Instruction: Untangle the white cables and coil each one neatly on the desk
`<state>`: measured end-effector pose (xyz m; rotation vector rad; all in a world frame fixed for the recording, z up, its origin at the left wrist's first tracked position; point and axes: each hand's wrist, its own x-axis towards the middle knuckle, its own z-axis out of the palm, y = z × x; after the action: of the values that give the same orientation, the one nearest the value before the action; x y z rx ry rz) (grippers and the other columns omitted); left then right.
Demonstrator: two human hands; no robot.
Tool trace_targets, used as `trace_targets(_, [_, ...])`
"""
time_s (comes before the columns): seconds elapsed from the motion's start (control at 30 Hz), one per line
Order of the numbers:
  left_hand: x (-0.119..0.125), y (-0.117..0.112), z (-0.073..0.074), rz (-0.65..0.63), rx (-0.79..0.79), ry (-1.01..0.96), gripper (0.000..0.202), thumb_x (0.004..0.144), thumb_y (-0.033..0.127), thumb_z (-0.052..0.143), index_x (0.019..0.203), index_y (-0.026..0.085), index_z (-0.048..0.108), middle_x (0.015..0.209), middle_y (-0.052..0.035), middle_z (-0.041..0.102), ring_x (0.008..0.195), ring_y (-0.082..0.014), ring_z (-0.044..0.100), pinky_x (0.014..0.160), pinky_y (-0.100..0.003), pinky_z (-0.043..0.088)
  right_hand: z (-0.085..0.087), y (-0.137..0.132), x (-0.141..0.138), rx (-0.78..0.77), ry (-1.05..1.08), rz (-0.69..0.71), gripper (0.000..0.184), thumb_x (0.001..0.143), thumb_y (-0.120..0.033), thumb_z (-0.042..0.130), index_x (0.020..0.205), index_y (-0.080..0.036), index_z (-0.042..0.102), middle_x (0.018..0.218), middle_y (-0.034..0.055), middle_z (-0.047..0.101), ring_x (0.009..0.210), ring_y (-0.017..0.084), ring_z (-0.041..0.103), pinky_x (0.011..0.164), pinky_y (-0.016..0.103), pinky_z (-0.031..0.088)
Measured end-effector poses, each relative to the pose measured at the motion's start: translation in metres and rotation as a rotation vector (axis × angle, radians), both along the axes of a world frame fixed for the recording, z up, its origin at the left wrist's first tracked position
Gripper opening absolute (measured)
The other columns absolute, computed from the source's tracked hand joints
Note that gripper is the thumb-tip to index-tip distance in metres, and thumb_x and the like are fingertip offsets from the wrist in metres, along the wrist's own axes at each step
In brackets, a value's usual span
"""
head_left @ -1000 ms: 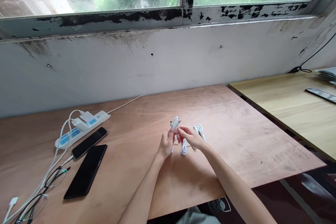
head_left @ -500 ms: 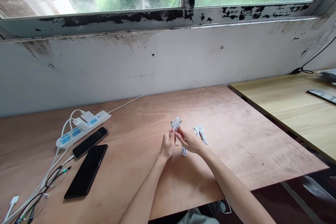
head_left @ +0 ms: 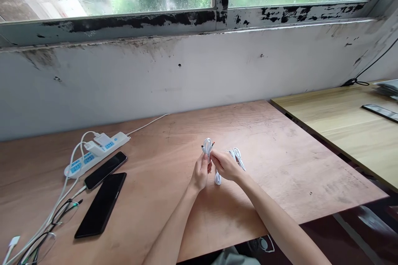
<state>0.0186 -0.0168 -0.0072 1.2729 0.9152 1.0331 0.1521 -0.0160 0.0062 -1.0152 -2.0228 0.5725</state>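
Observation:
A coiled white charging cable (head_left: 207, 145) stands up out of my fingers, its loop and plug ends showing at the top. My left hand (head_left: 200, 173) is closed around the lower part of the coil. Against the coil's right side, my right hand (head_left: 227, 166) has thumb and fingers pinched together on the cable; the exact spot is partly hidden. Behind and beneath my right hand lies a second bundle of white cable (head_left: 238, 158) on the brown table (head_left: 149, 198). Another white cable loop (head_left: 218, 178) pokes out below that hand.
To the left sits a white power strip (head_left: 117, 140) with chargers plugged in. Near it lie two black phones, one (head_left: 105, 170) on a cord and one (head_left: 101, 205) closer, plus eyeglasses (head_left: 40, 238) among white cords. A lighter wooden table (head_left: 336, 120) adjoins at right.
The fingers of my left hand have shifted a little on the coil, and the coil stands more upright. My right hand stays pinched beside it. The view has shifted slightly.

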Motion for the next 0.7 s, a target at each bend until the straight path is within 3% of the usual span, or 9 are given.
trace_targets(0.17, [-0.001,-0.003,0.002,0.034,0.044,0.084,0.043,0.086,0.054,0.032,0.091,0.016,0.052,0.056,0.0061,0.033,0.047,-0.0061,0.030,0.044,-0.017,0.031,-0.001,-0.001,-0.006,-0.161,0.182,0.015,0.022,0.090,-0.025,0.032,0.070,-0.019,0.038,0.064,-0.0013,0.045,0.056,0.011,0.040,0.056,0.023,0.032])
trace_targets(0.3, [-0.004,-0.004,0.008,0.086,0.140,0.229,0.046,0.087,0.052,0.031,0.107,0.017,0.053,0.066,0.0010,0.047,0.056,-0.0097,0.043,0.047,-0.018,0.039,0.001,-0.002,-0.014,-0.287,0.331,-0.035,0.026,0.088,-0.032,0.037,0.066,-0.019,0.041,0.062,-0.0014,0.043,0.056,0.010,0.037,0.054,0.023,0.031])
trace_targets(0.37, [-0.007,-0.003,0.009,0.104,0.219,0.318,0.043,0.087,0.050,0.030,0.102,0.018,0.054,0.072,-0.0022,0.053,0.061,-0.0119,0.049,0.048,-0.019,0.041,-0.001,-0.001,-0.016,-0.392,0.450,-0.026,0.028,0.084,-0.036,0.042,0.063,-0.018,0.041,0.058,-0.0028,0.038,0.053,0.009,0.033,0.050,0.022,0.028])
trace_targets(0.47, [-0.013,0.000,0.007,0.129,0.378,0.518,0.035,0.087,0.046,0.033,0.084,0.019,0.054,0.067,-0.0020,0.053,0.059,-0.0135,0.051,0.051,-0.021,0.040,-0.005,0.003,-0.015,-0.739,0.670,0.099,0.032,0.078,-0.043,0.046,0.059,-0.020,0.035,0.049,-0.0073,0.024,0.043,0.007,0.020,0.042,0.022,0.019])
trace_targets(0.57, [-0.017,0.003,0.007,0.149,0.484,0.673,0.033,0.086,0.045,0.037,0.071,0.019,0.050,0.059,-0.0005,0.048,0.055,-0.0136,0.049,0.053,-0.023,0.038,-0.006,0.005,-0.012,-1.020,0.713,0.230,0.031,0.075,-0.044,0.044,0.059,-0.022,0.029,0.046,-0.0099,0.015,0.039,0.006,0.011,0.038,0.022,0.014])
trace_targets(0.63, [-0.016,0.004,0.009,0.129,0.420,0.623,0.035,0.086,0.047,0.035,0.072,0.019,0.049,0.060,-0.0002,0.049,0.054,-0.0129,0.048,0.051,-0.022,0.037,-0.005,0.004,-0.011,-0.927,0.645,0.160,0.030,0.078,-0.041,0.040,0.058,-0.022,0.029,0.046,-0.0086,0.021,0.038,0.007,0.016,0.040,0.022,0.017])
trace_targets(0.7, [-0.012,0.003,0.010,0.101,0.289,0.483,0.039,0.086,0.051,0.032,0.076,0.018,0.050,0.063,-0.0003,0.050,0.056,-0.0121,0.048,0.048,-0.020,0.037,-0.003,0.001,-0.012,-0.623,0.485,-0.005,0.027,0.083,-0.035,0.037,0.061,-0.020,0.035,0.051,-0.0047,0.035,0.043,0.008,0.030,0.045,0.023,0.024])
